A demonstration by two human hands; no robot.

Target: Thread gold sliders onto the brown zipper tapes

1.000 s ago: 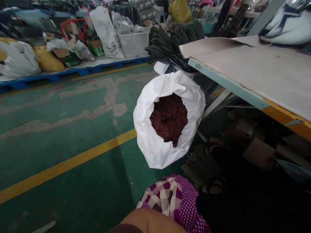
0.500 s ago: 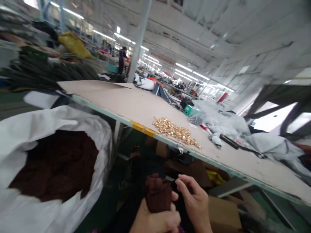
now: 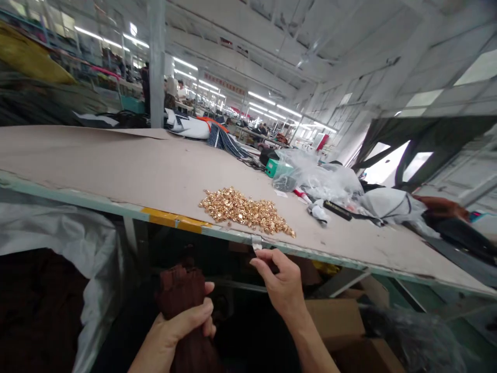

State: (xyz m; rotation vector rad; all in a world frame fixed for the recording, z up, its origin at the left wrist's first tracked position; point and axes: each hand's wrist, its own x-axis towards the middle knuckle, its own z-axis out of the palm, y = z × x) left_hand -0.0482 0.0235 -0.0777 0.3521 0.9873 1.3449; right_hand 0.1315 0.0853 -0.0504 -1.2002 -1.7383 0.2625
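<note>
My left hand [image 3: 186, 324] is wrapped round a thick bundle of dark brown fabric pieces [image 3: 181, 298], held low in front of my body. At the table's front edge is my right hand [image 3: 281, 277], its thumb and forefinger pinched close together; whatever lies between them is too small to make out. Just above those fingertips, a small silvery piece [image 3: 257, 242] sits on the table edge. A pile of small shiny gold-coloured metal pieces [image 3: 244, 210] lies on the tabletop beyond my right hand.
The long table [image 3: 116, 160] has a pale covering and yellow tape [image 3: 174, 219] on its edge. Clear plastic bags [image 3: 322, 173] and a green box [image 3: 272, 167] lie farther right. A white sack [image 3: 101, 259] stands at left. Cardboard boxes [image 3: 336, 318] are below the table.
The view has swung right, so the sack has slid toward the left edge. My right hand has moved away from the brown bundle up to the table edge. My left hand still holds the bundle.
</note>
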